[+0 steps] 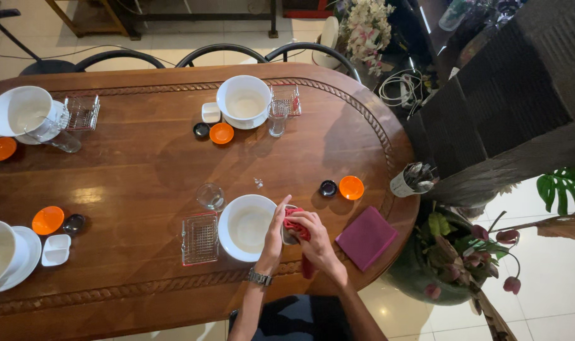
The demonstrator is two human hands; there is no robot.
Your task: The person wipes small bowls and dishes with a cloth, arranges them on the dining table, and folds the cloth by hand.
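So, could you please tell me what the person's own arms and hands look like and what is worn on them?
Both forearms are bare, with no sleeves reaching them. The left hand has a metal-link wristwatch on its wrist. The right hand shows no watch or glove; rings cannot be made out.

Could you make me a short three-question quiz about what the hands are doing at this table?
1. True or false: both hands work a red cloth on a small dish.
2. Which wrist wears the watch?
3. What lies right of the right hand: A) purple napkin, B) glass, C) wire tray?

Key: 1 true. 2 the left hand side. 3 A.
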